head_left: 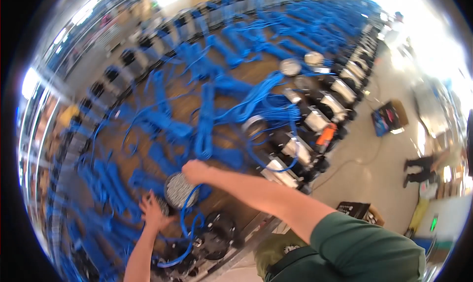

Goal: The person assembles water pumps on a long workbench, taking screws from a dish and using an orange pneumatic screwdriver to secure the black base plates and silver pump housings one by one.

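Note:
A round dish (181,190) full of small grey metal pieces, too blurred to name, stands near the table's front edge. My right hand (196,172) is closed in a fist at its upper right rim; what the fingers hold, if anything, is hidden. Left of the dish, my left hand (154,214) has its fingers spread beside a dark grey ribbed part (162,205). A blue cable (184,218) curls down from the dish past a black round machine part (218,230). Bundled blue cables (205,119) lie beyond my hands.
Silver-and-black machine units (315,119) line the table's right side, with more grey units (118,80) along the far left. Round metal tins (289,67) stand among the cables. An open box (389,117) sits on the floor, and another person (428,166) stands at far right.

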`<state>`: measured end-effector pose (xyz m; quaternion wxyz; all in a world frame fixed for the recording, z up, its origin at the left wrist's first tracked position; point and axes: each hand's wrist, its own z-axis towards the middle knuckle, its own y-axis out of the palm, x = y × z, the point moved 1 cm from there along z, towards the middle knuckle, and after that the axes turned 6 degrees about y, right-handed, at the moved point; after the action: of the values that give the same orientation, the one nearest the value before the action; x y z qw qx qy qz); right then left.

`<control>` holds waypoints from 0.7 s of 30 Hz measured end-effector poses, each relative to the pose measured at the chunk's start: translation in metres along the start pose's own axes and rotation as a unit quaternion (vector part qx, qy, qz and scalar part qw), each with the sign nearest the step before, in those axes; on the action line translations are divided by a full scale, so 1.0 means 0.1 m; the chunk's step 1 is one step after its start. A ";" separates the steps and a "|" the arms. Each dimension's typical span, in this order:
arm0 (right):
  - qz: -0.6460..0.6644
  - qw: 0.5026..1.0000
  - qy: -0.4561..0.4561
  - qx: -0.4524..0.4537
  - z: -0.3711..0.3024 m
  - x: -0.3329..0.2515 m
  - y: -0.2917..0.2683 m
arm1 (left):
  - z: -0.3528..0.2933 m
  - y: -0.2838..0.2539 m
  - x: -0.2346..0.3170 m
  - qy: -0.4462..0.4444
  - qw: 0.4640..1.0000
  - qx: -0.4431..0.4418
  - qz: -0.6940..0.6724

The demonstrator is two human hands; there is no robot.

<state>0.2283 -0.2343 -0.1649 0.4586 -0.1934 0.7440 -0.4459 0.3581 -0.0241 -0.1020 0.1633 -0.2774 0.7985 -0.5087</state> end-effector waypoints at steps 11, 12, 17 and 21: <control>0.096 0.983 0.070 0.141 -0.91 1.39 -2.51 | 0.04 -0.74 0.42 0.018 0.995 0.065 0.071; 0.184 0.971 0.115 0.096 -1.09 1.63 -2.86 | 0.03 -0.94 0.56 0.017 0.994 0.083 0.068; 0.134 0.957 0.192 0.173 -1.68 3.60 -4.15 | -0.03 -1.86 1.91 0.117 0.971 0.206 0.032; 0.022 0.948 0.240 0.209 -1.96 5.46 -4.73 | 0.15 -2.21 3.62 0.193 0.941 0.276 -0.018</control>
<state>-0.2721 -0.7690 -0.0105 0.3063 0.0361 0.7260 -0.6147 0.1407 -0.3285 0.0991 0.0671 -0.1327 0.6375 -0.7560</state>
